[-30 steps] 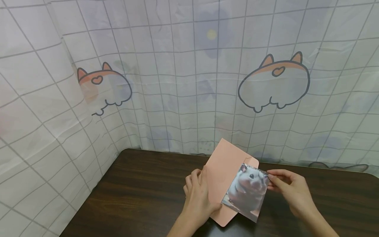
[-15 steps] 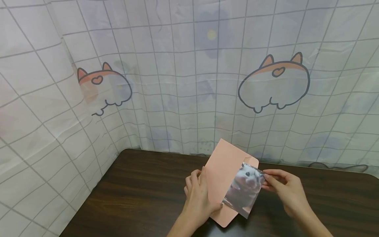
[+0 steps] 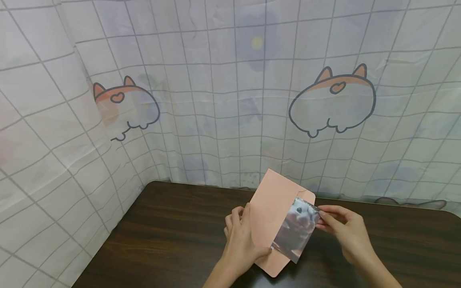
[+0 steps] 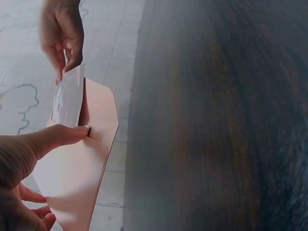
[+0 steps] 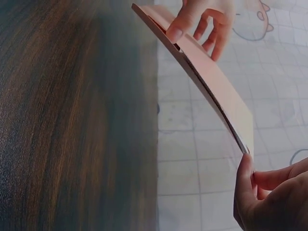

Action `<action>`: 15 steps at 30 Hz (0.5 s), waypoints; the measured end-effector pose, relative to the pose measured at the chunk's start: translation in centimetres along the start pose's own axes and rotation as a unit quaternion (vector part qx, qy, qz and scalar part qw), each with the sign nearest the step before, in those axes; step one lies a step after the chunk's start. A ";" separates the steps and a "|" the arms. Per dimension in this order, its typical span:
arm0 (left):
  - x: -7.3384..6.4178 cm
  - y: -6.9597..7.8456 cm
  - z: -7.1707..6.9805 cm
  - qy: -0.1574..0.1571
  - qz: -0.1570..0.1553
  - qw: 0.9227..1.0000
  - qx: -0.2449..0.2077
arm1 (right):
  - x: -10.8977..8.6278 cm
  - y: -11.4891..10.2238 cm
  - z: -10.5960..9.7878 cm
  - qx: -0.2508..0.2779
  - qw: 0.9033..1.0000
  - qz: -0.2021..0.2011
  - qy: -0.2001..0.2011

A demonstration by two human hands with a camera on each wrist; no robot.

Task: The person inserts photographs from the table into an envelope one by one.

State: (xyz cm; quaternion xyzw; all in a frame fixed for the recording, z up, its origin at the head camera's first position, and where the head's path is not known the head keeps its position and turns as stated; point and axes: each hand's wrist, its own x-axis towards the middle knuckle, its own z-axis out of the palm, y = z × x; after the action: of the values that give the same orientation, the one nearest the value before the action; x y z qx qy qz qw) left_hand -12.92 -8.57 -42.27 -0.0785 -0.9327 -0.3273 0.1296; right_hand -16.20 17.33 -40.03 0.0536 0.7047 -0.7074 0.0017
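Note:
A pink envelope (image 3: 268, 208) is held tilted above the table, its mouth facing right. My left hand (image 3: 239, 244) grips it, with the thumb at the mouth's lower end and the fingers along the left edge. Out of the mouth sticks a glossy card (image 3: 297, 228) with a hamster picture; its left part is hidden inside the envelope. With thumb and fingertips, my right hand (image 3: 347, 230) pinches the card's upper right corner. In the left wrist view, the left thumb (image 4: 67, 136) lies over the envelope's opening, right beside the card (image 4: 70, 96).
Beneath both hands is a dark wood-grain table (image 3: 162, 236). Behind it and along the left hangs a pale gridded curtain (image 3: 216, 100) printed with cartoon dogs, close to the table's far edge.
The right hand has moved left with the card, which has slid deeper into the envelope, so less of the hamster shows. The left hand and the envelope have barely moved.

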 end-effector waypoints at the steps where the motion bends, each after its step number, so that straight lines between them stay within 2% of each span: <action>1: 0.0 0.0 0.0 -0.001 -0.001 1.000 -0.002 | 0.0 0.0 0.0 0.001 1.000 -0.001 0.001; 15: 0.0 0.0 0.1 -0.002 -0.004 1.000 -0.007 | -0.2 -0.2 1.0 -0.008 1.000 -0.015 0.011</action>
State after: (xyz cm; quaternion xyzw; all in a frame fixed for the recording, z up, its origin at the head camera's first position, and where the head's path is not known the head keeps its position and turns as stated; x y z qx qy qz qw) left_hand -12.94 -8.50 -42.28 -0.0768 -0.9308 -0.3345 0.1259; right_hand -16.07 16.36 -39.77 0.0509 0.7110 -0.7012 -0.0163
